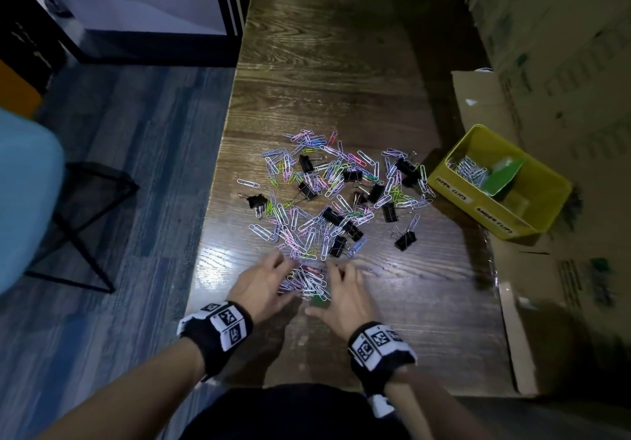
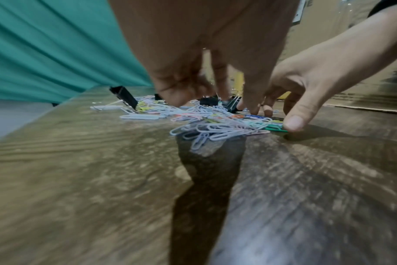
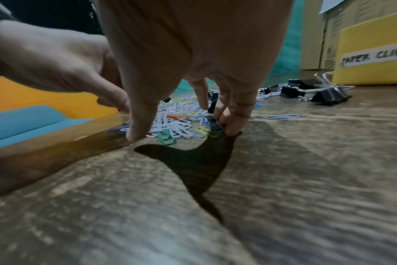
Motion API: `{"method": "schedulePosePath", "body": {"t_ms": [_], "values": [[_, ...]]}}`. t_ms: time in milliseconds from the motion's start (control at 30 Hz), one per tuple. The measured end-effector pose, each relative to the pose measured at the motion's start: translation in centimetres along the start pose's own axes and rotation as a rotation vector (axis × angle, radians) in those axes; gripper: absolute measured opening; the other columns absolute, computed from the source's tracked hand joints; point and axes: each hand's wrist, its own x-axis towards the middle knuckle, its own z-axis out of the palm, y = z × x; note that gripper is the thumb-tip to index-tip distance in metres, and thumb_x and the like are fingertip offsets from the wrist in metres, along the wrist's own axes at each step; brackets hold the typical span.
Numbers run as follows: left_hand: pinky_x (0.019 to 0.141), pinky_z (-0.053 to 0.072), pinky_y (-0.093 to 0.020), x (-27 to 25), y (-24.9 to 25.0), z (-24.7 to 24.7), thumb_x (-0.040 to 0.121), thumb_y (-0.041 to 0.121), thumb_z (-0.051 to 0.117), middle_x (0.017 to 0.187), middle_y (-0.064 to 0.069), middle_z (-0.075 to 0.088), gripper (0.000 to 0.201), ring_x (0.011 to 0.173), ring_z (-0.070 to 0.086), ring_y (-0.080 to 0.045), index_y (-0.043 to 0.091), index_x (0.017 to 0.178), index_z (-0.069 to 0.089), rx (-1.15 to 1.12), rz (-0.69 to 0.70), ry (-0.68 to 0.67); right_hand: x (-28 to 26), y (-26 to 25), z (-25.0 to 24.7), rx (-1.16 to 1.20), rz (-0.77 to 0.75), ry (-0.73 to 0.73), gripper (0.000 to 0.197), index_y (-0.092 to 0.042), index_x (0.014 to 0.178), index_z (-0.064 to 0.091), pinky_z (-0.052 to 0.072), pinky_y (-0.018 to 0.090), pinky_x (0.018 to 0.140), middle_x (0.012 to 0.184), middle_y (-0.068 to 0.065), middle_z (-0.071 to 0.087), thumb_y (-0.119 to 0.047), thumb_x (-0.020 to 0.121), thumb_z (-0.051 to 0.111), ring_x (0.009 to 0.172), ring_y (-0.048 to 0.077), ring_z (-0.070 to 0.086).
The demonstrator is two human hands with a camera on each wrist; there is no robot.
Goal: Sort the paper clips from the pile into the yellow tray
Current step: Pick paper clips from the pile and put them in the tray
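Your left hand (image 1: 259, 287) and right hand (image 1: 343, 298) bracket a small bunch of paper clips (image 1: 307, 282) on the wooden table (image 1: 341, 81), fingers bent with tips down on the surface, corralling rather than clasping any clip. Beyond them spreads the pile (image 1: 338, 197), coloured clips mixed with black binder clips (image 1: 404, 240). Your yellow tray (image 1: 478, 209) sits to the right, its labels reading "PAPER CLIPS" (image 3: 374, 56) and, blurred, what looks like "BINDER CLIPS" (image 1: 494, 220); silver clips (image 1: 467, 168) lie in the first compartment.
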Motion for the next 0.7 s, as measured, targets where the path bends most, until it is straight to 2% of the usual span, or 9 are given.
{"method": "schedulePosePath", "body": {"t_ms": [100, 200, 300, 367, 433, 467, 533, 600, 700], "values": [[0.075, 0.053, -0.031, -0.3, -0.5, 0.1, 0.074, 0.046, 0.070, 0.128, -0.002, 0.038, 0.071, 0.107, 0.044, -0.021, 0.033, 0.134, 0.035, 0.047, -0.134, -0.102, 0.1, -1.1, 0.5, -0.016, -0.045, 0.021, 0.080, -0.018, 0.144, 0.026, 0.032, 0.039, 0.111, 0.143, 0.012, 0.030, -0.057, 0.082, 0.059, 0.135, 0.028, 0.028], [0.090, 0.047, -0.032, 0.0, -0.2, 0.8, 0.082, 0.032, 0.066, 0.132, -0.003, 0.042, 0.054, 0.111, 0.043, -0.023, 0.029, 0.131, 0.044, 0.058, -0.106, -0.115, 0.5, -1.2, 1.0, 0.031, -0.087, 0.027, 0.062, -0.018, 0.140, 0.036, 0.037, 0.038, 0.108, 0.141, 0.011, 0.037, -0.041, 0.088, 0.061, 0.130, 0.027, 0.037], [0.095, 0.039, -0.033, 0.4, 0.3, 1.1, 0.087, 0.021, 0.058, 0.127, -0.006, 0.051, 0.037, 0.112, 0.048, -0.026, 0.020, 0.123, 0.055, -0.029, -0.096, -0.078, 0.8, -1.1, 0.8, 0.044, -0.118, 0.021, 0.044, -0.017, 0.134, 0.047, 0.039, 0.039, 0.103, 0.134, 0.009, 0.046, -0.025, 0.092, 0.057, 0.122, 0.029, 0.048], [0.091, 0.041, -0.030, 0.5, 0.7, 0.6, 0.085, 0.015, 0.060, 0.114, -0.009, 0.063, 0.027, 0.104, 0.057, -0.026, 0.013, 0.112, 0.064, -0.030, -0.033, -0.005, 1.0, -0.8, 0.5, 0.047, -0.118, 0.004, 0.037, -0.018, 0.130, 0.053, 0.043, 0.041, 0.098, 0.132, 0.008, 0.051, -0.018, 0.093, 0.054, 0.116, 0.031, 0.054], [0.079, 0.046, -0.023, 0.6, 0.4, 0.1, 0.078, 0.012, 0.066, 0.088, -0.005, 0.072, 0.015, 0.085, 0.067, -0.021, 0.013, 0.092, 0.073, -0.018, 0.027, 0.084, 1.1, -0.5, 0.0, 0.081, -0.109, -0.006, 0.032, -0.023, 0.123, 0.058, 0.045, 0.040, 0.097, 0.129, 0.007, 0.057, -0.017, 0.092, 0.053, 0.112, 0.031, 0.057], [0.078, 0.048, -0.023, 0.6, 0.2, -0.1, 0.081, 0.013, 0.065, 0.088, -0.006, 0.072, 0.015, 0.084, 0.068, -0.021, 0.014, 0.094, 0.072, -0.058, 0.009, 0.053, 1.0, -0.3, -0.2, 0.102, -0.103, -0.005, 0.032, -0.025, 0.122, 0.059, 0.045, 0.037, 0.098, 0.129, 0.007, 0.059, -0.018, 0.092, 0.054, 0.113, 0.029, 0.058], [0.086, 0.048, -0.028, 0.5, -0.4, -0.3, 0.091, 0.023, 0.056, 0.103, -0.009, 0.069, 0.025, 0.097, 0.064, -0.026, 0.017, 0.114, 0.064, -0.087, -0.069, -0.045, 1.0, 0.2, -0.6, 0.160, -0.102, 0.001, 0.034, -0.024, 0.126, 0.059, 0.037, 0.030, 0.103, 0.133, 0.003, 0.058, -0.019, 0.093, 0.056, 0.121, 0.023, 0.054], [0.086, 0.048, -0.028, 0.5, -1.3, -0.5, 0.091, 0.030, 0.055, 0.102, -0.010, 0.070, 0.028, 0.097, 0.064, -0.026, 0.020, 0.116, 0.063, -0.146, -0.123, -0.077, 0.9, 0.7, -1.2, 0.235, -0.065, -0.007, 0.036, -0.022, 0.129, 0.057, 0.029, 0.024, 0.105, 0.138, 0.000, 0.054, -0.022, 0.093, 0.058, 0.128, 0.017, 0.048], [0.065, 0.040, -0.005, 0.7, -1.5, -1.2, 0.084, 0.027, 0.067, 0.092, -0.007, 0.073, 0.022, 0.077, 0.066, -0.008, 0.015, 0.101, 0.071, -0.323, -0.184, -0.035, 1.0, 1.1, -1.5, 0.365, -0.020, -0.036, 0.034, -0.016, 0.122, 0.064, 0.033, 0.020, 0.101, 0.129, 0.004, 0.061, -0.022, 0.089, 0.064, 0.119, 0.016, 0.055]]}}
